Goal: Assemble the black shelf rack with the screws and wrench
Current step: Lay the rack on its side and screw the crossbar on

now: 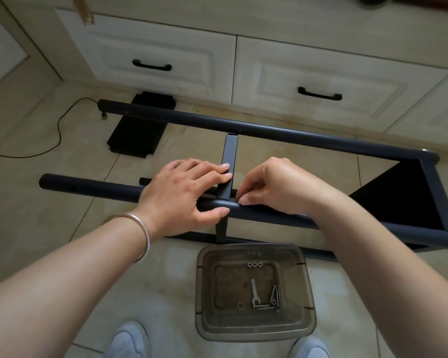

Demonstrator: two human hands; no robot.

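The near tube [101, 188] and flat bar [228, 161] are being held by the left hand [181, 197]; something tiny, too small to tell, is being pinched on the tube by the right hand [274, 187].

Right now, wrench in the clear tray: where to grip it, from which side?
Grip the wrench by its plain shaft, pinching from straight above. It lies flat on the tray floor, open jaw end toward the person, screws close on its right; its left side is freer, so a finger probably fits there. Both the left hand and the right hand are busy at the rack tube.

Beige tiled floor [36, 228], cream cabinet drawers [166, 55] with black handles [151, 65], daylight
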